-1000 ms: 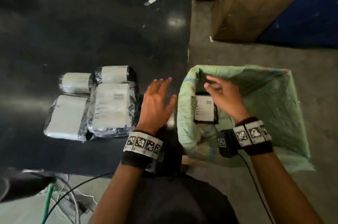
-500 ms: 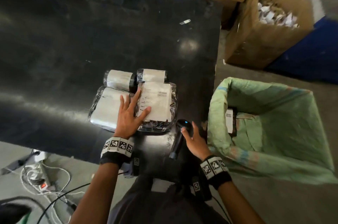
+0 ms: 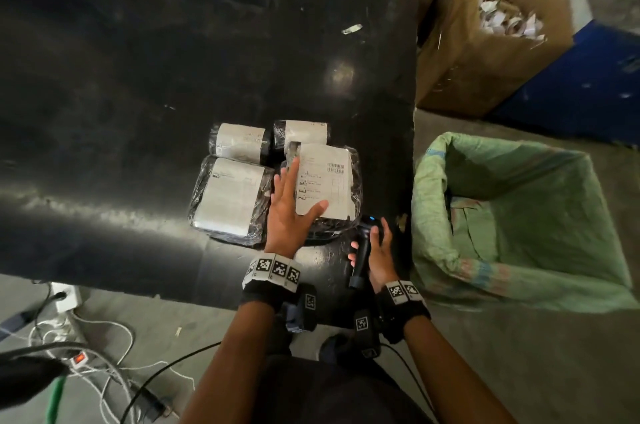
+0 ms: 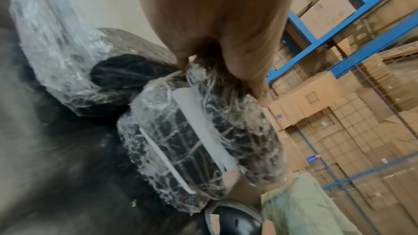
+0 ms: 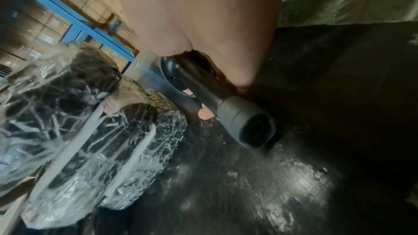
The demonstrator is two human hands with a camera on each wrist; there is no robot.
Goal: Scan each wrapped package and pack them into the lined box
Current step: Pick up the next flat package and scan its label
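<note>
Four plastic-wrapped packages with white labels lie together on the black table [image 3: 138,94]. My left hand [image 3: 301,195] holds the large right package [image 3: 325,181], fingers along its left edge and thumb on the label. The left wrist view shows the fingers wrapped over that package [image 4: 203,140]. My right hand [image 3: 375,250] grips the handle of the black scanner [image 3: 363,250], which lies on the table just right of the package with a blue light on its head. The scanner [image 5: 226,106] sits beside the wrapped package [image 5: 101,140]. The green-lined box [image 3: 519,285] stands on the floor to the right.
An open cardboard box [image 3: 485,52] of paper scraps stands behind the lined box, next to a blue surface [image 3: 588,84]. Cables and a power strip [image 3: 79,357] lie on the floor at the lower left. Blue racking with stacked cartons [image 4: 339,113] stands beyond the table.
My right hand came out of the lined box, reached the scanner and now grips its handle. My left hand moved onto the large right package and took hold of it.
</note>
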